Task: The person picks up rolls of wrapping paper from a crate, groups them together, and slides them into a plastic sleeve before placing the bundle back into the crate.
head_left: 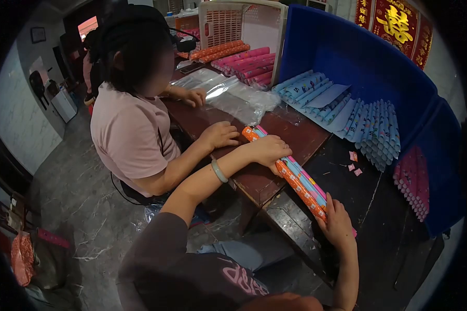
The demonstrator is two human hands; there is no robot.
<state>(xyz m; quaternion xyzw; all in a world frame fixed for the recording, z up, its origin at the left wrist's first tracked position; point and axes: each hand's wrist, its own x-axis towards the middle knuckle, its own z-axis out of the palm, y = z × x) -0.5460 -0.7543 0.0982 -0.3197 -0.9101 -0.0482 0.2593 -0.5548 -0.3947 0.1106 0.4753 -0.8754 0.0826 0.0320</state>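
A bundle of patterned rolls [302,180], orange, light blue and pink, lies at a slant over the corner of the brown table [308,136]. My left hand [268,151], with a bangle on its wrist, is wrapped over the bundle's upper part. Around the lower end, my right hand [338,222] grips the same bundle, its thumb and fingers on either side. Clear plastic bags [228,96] lie beyond the bundle's upper end.
A co-worker in a pink shirt [132,135] sits at the left, one hand beside the bundle. Blue rolls [368,122] and pink rolls [412,181] are stacked against blue bins [368,57]. Orange rolls [223,51] and more pink rolls [246,65] lie near a crate [244,23].
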